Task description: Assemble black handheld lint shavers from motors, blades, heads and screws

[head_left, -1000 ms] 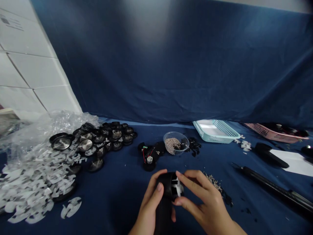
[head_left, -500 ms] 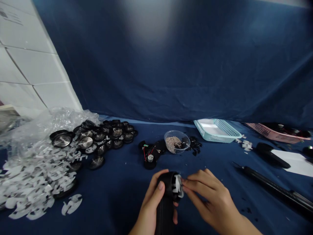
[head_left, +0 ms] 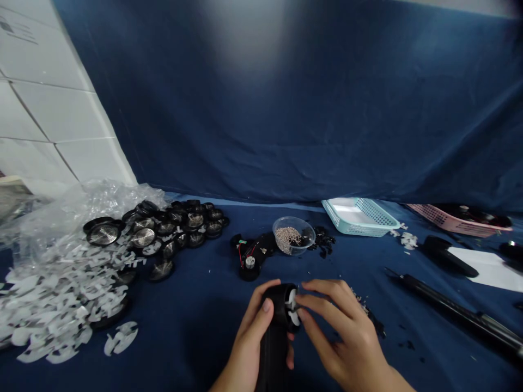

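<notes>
My left hand [head_left: 250, 342] is wrapped round the handle of a black hand-held fan body [head_left: 275, 326], holding it upright at the bottom centre. A white fan blade [head_left: 291, 308] sits in its round head. My right hand [head_left: 341, 332] reaches in from the right, its fingertips pinched on the white blade.
A blue cloth covers the table [head_left: 196, 305]. Black round grille covers [head_left: 163, 231] and white blades [head_left: 57, 302] lie in heaps at the left. A clear bowl of screws [head_left: 293, 236], a motor part with wires [head_left: 250, 256], a teal basket [head_left: 359, 216], a pink basket [head_left: 457, 220] and a black screwdriver [head_left: 453, 316] lie beyond.
My right hand's fingers have shifted on the white blade, from gripping its edge to pressing at its front. The fan head has tilted slightly. The view has drifted a little.
</notes>
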Action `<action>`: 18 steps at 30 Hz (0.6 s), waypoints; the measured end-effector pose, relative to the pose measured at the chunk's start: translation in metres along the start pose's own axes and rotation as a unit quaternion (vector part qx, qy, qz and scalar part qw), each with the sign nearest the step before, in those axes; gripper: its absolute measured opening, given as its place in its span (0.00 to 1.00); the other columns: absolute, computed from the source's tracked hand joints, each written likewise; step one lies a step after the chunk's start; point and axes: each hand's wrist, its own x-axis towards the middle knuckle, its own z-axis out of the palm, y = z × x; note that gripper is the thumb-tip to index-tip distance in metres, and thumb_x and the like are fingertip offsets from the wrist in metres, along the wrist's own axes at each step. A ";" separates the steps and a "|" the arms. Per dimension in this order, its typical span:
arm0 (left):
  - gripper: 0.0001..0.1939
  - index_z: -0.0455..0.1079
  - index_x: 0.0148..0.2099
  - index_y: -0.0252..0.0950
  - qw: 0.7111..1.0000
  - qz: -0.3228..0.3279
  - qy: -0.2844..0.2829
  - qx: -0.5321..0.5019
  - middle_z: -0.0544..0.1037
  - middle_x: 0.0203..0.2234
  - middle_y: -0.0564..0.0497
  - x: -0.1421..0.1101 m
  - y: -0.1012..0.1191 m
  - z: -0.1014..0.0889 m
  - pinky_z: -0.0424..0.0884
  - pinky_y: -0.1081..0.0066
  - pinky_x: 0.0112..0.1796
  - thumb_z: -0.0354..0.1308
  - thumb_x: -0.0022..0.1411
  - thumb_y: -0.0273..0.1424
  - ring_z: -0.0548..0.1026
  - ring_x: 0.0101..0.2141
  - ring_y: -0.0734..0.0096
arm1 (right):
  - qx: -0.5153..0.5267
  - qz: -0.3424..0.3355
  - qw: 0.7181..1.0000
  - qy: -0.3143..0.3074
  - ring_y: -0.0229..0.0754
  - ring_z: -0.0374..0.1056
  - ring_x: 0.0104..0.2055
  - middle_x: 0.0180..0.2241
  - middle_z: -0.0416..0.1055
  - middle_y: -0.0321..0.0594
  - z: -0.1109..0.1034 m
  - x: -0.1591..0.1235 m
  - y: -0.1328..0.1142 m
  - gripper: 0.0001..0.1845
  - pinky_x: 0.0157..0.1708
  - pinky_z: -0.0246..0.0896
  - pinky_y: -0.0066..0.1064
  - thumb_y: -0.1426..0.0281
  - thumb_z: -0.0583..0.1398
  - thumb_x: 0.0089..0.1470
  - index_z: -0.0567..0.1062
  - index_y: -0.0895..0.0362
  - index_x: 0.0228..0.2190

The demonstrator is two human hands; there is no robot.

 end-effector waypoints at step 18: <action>0.28 0.60 0.58 0.42 0.997 -0.024 0.057 -0.042 0.75 0.26 0.52 0.015 0.002 -0.008 0.66 0.75 0.18 0.55 0.60 0.48 0.73 0.23 0.69 | 0.371 0.339 0.855 -0.126 0.53 0.74 0.46 0.51 0.72 0.47 0.016 -0.038 0.017 0.16 0.34 0.75 0.37 0.62 0.59 0.58 0.78 0.47 0.47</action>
